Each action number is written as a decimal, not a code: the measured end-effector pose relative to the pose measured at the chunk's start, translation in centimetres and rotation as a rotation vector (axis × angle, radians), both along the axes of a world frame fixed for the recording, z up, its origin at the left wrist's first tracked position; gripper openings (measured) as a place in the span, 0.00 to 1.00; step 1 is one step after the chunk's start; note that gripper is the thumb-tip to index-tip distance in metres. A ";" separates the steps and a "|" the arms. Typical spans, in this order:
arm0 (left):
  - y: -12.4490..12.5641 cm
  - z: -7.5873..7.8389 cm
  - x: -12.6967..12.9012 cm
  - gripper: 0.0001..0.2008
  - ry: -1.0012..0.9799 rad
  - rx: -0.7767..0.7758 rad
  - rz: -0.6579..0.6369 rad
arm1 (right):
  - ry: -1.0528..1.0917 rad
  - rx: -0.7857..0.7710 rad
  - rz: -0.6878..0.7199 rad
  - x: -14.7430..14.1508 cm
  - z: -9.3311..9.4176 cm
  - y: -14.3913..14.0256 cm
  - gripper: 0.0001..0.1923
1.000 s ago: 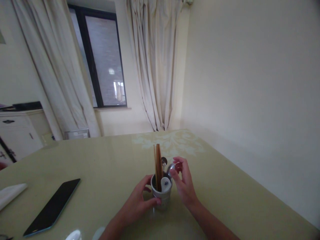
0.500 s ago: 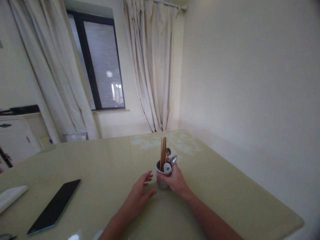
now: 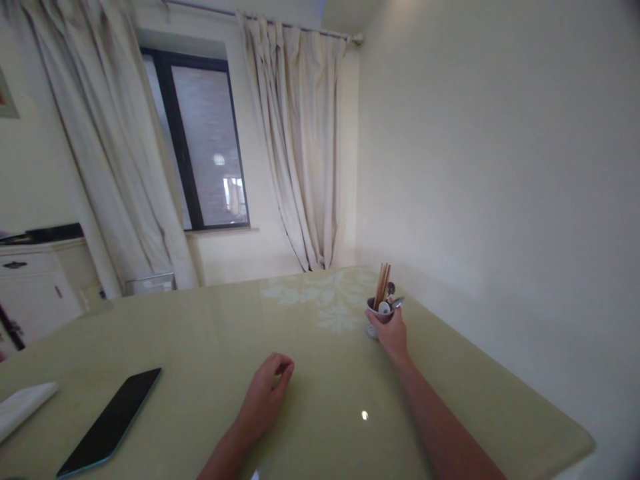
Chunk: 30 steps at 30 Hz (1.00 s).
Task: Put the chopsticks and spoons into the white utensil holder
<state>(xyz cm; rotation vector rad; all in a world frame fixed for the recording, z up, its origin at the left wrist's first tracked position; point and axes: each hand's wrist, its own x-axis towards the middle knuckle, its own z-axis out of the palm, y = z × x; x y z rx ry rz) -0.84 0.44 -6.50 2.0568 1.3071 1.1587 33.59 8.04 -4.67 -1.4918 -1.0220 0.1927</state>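
My right hand [image 3: 391, 333] is wrapped round a grey utensil cup [image 3: 372, 327] at the right of the table, near its far right edge. Brown chopsticks [image 3: 383, 285] stand upright in it. Beside them are a white spoon with a blue mark [image 3: 384, 308], a metal spoon [image 3: 397, 303] and a dark round-headed spoon [image 3: 391, 289]. Its lower right side is hidden behind my fingers. My left hand [image 3: 267, 387] is by itself over the middle of the table, fingers curled and thumb tip against them, holding nothing that I can see.
A black tablet [image 3: 113, 420] lies on the pale green table [image 3: 200, 347] to the left. Further left is a white folded item [image 3: 23, 403]. Beyond the far edge hang curtains [image 3: 305, 147] by a window, and a wall [image 3: 490, 173] runs along the right side.
My right hand has carried the cup away and to the right. My left hand, open beside the cup before, has drawn apart from it and curled closed. The view has tilted slightly up.
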 end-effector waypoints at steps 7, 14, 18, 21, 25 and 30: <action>0.0 -0.2 0.2 0.23 0.045 0.041 0.058 | 0.015 0.057 -0.100 -0.4 0.5 -0.1 0.54; 0.0 -1.8 0.8 0.23 0.381 0.220 -0.036 | -0.282 0.378 0.090 -6.1 1.3 -4.8 0.39; 0.1 -3.3 2.0 0.12 0.481 0.311 -0.276 | -0.610 0.323 0.883 -11.8 0.6 -7.9 0.31; 0.3 -4.3 2.8 0.17 0.465 0.282 -0.366 | -0.729 0.204 1.163 -14.2 0.6 -9.2 0.32; 0.7 -5.0 3.3 0.20 0.377 0.196 -0.397 | -0.702 0.114 1.133 -14.3 0.8 -9.4 0.32; 1.2 -5.5 3.4 0.21 0.474 0.156 -0.358 | -0.703 0.132 1.127 -13.9 0.5 -8.9 0.32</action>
